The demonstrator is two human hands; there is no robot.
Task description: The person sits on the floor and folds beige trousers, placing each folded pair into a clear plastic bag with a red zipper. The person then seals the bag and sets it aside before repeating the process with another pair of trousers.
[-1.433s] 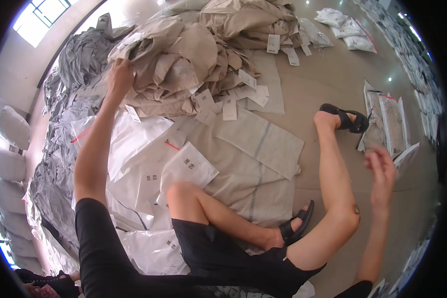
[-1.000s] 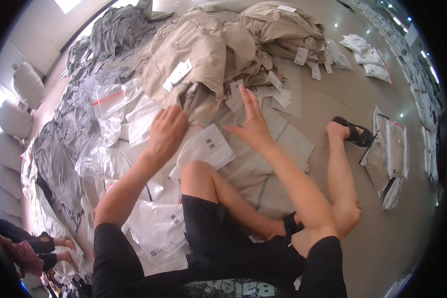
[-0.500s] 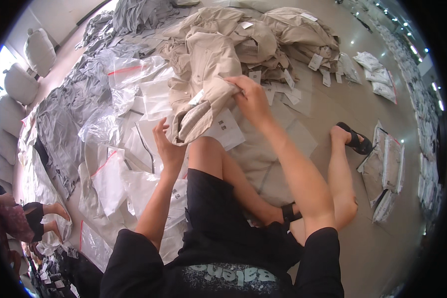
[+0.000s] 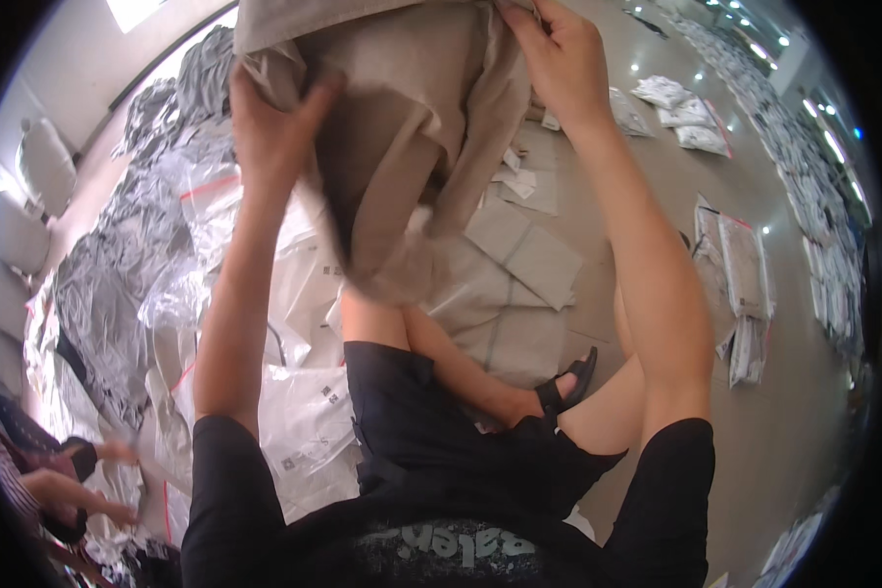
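A beige garment (image 4: 402,98) hangs lifted in front of me, its lower folds blurred by motion and its top cut off by the picture's edge. My right hand (image 4: 570,64) pinches its upper right edge between thumb and fingers. At the upper left, my left hand (image 4: 269,137) has the cloth lying between its thumb and fingers; the fingertips are partly hidden by fabric. Below the garment, beige cloth pieces (image 4: 519,255) lie flat on the floor beside my bent legs.
Clear plastic bags (image 4: 309,412) lie to my left, with a heap of grey garments (image 4: 118,284) beyond them. Bagged clothes (image 4: 740,274) rest on the floor at right, and white packets (image 4: 684,116) farther off. Another person's arm (image 4: 73,490) shows at lower left.
Both hands have risen and moved apart, lifting the beige garment up from the pile and spreading it. The left hand, open beside the cloth before, now has fabric in its grasp.
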